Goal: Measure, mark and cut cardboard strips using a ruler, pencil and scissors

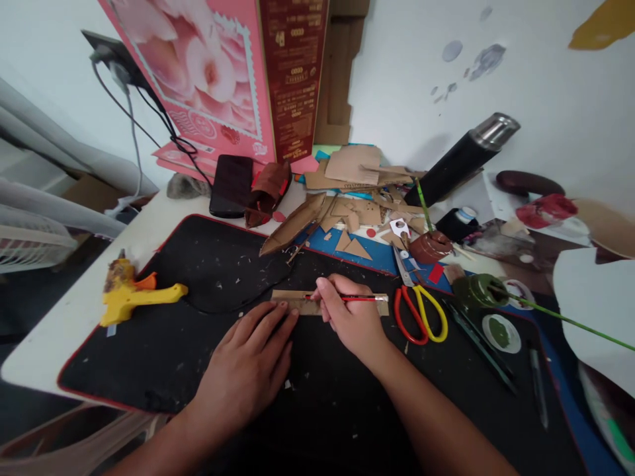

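A narrow strip of brown cardboard [306, 309] lies crosswise on the black mat. My left hand [245, 360] rests palm down, fingers stretched out, with the fingertips on the strip's left part. In my right hand [350, 320] is a red and black pencil [366, 298], pinched between thumb and fingers. The pencil's tip is at the strip near its middle, and its eraser end points right. Scissors [443, 317] with one red and one yellow handle lie just right of my right hand.
A yellow glue gun [119, 301] lies at the left. Behind the mat are a black phone [231, 186], cardboard scraps [364, 211] and a tilted black flask [449, 162]. Paint jars [479, 291] stand at the right, near a green paint lid [513, 338]. A pink box [198, 73] stands behind.
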Tool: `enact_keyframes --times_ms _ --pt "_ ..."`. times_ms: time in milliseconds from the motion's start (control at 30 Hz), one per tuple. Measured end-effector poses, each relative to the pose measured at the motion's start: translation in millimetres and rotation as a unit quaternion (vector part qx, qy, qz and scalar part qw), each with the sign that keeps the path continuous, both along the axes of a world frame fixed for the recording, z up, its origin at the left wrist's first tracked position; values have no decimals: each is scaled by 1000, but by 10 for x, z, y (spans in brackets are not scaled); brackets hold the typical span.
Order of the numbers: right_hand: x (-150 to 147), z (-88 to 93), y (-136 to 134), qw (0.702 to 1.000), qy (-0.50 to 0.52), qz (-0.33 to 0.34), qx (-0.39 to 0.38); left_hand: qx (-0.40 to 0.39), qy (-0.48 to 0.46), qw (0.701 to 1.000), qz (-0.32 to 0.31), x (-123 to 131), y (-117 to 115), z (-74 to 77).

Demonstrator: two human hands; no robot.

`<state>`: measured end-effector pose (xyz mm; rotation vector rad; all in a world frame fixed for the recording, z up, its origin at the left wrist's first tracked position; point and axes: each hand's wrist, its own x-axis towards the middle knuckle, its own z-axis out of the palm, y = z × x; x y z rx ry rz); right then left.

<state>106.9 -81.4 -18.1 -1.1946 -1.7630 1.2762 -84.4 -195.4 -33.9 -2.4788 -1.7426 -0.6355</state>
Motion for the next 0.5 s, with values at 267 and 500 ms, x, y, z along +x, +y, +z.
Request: enact_keyframes --times_ms 267,500 --pt "2 -6 -3 1000 -8 7 -2 3 1 1000 4 7 -7 -25" --pt "-4 21 4 999 -21 16 26 -4 -4 1000 7 7 -13 -19"
